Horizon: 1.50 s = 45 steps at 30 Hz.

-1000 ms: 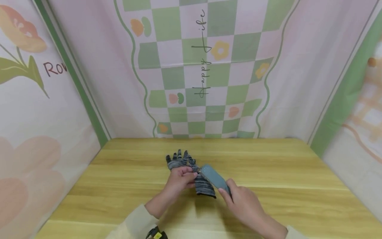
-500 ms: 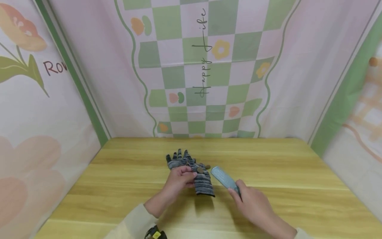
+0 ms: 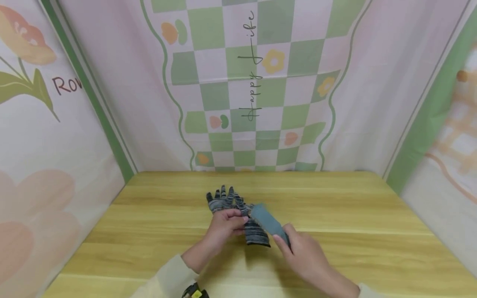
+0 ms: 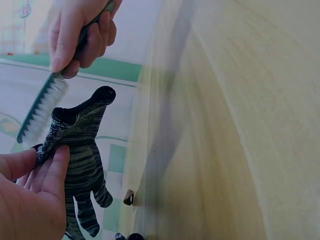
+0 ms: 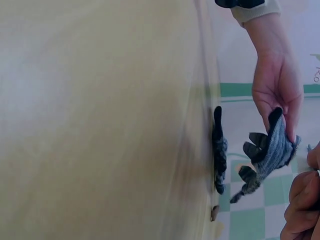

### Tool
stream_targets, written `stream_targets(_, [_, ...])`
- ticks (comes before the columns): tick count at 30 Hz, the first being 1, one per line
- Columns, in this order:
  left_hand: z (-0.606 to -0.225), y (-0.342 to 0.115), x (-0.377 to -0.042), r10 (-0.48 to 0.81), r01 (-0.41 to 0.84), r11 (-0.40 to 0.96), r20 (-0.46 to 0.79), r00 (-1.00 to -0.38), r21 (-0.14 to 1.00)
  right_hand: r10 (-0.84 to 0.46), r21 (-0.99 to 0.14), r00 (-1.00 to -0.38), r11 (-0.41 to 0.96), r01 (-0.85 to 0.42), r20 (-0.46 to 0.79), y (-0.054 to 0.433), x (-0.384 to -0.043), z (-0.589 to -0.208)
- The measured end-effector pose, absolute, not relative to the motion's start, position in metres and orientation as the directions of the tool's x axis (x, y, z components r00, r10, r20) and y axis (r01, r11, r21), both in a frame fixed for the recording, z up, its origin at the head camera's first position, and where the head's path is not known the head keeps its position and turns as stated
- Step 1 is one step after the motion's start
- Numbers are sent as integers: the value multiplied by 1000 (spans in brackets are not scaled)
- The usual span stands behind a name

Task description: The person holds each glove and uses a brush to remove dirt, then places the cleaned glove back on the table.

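Note:
My left hand (image 3: 225,227) pinches a dark grey striped knit glove (image 3: 257,235) between thumb and fingers, holding it up off the table. In the left wrist view its black-edged cuff points up and its fingers dangle. My right hand (image 3: 304,250) grips the handle of a scrubbing brush (image 3: 269,221) with a blue-green back. White bristles (image 4: 44,107) face the held glove, close against its side below the cuff. A second striped glove (image 3: 219,203) lies on the table just beyond my left hand, fingers pointing away.
The wooden table (image 3: 354,207) reaches back to a printed curtain (image 3: 246,95), with more curtains at both sides. A small brown piece (image 4: 128,197) lies on the table near the second glove; the brush hides it in the head view.
The brush moved off the held glove to the right half a second ago, uncovering a brown spot on it, and is now back over the glove. My left hand has stayed nearly still.

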<state>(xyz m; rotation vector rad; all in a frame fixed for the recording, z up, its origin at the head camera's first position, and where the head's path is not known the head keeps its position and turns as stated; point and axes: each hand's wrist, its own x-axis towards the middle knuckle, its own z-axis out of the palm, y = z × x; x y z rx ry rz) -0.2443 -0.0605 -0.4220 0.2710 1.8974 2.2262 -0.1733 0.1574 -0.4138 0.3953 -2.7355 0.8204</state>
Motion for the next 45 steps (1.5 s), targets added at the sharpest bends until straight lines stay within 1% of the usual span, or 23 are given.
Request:
stream_targets(4, [-423, -60, -245, 248, -37, -186, 10, -969, 982, -190, -480, -941, 821, -308, 279, 154, -173, -417])
stream_targets(8, [-422, -61, -245, 235, -42, -202, 7, -972, 979, -189, -446, -945, 845, -296, 267, 154, -174, -419])
stream_targets(20, [-421, -64, -244, 229, -37, -204, 11, -973, 978, -210, -385, -939, 870, -307, 273, 160, -174, -422])
stream_targets(27, [-423, -67, -247, 228, -31, -234, 24, -973, 972, -169, -363, -961, 900, -242, 220, 173, -177, -427])
stream_targets(33, [-424, -69, -247, 233, -29, -215, 23, -972, 976, -150, -406, -957, 881, -244, 248, 178, -178, -419])
stream_targets(42, [-423, -63, -244, 249, -20, -207, 33, -968, 978, -167, -503, -928, 801, -325, 333, 158, -178, -409])
stream_targets(45, [-421, -61, -243, 255, -16, -207, 38, -966, 978, -166, -525, -934, 790, -318, 316, 154, -177, -410])
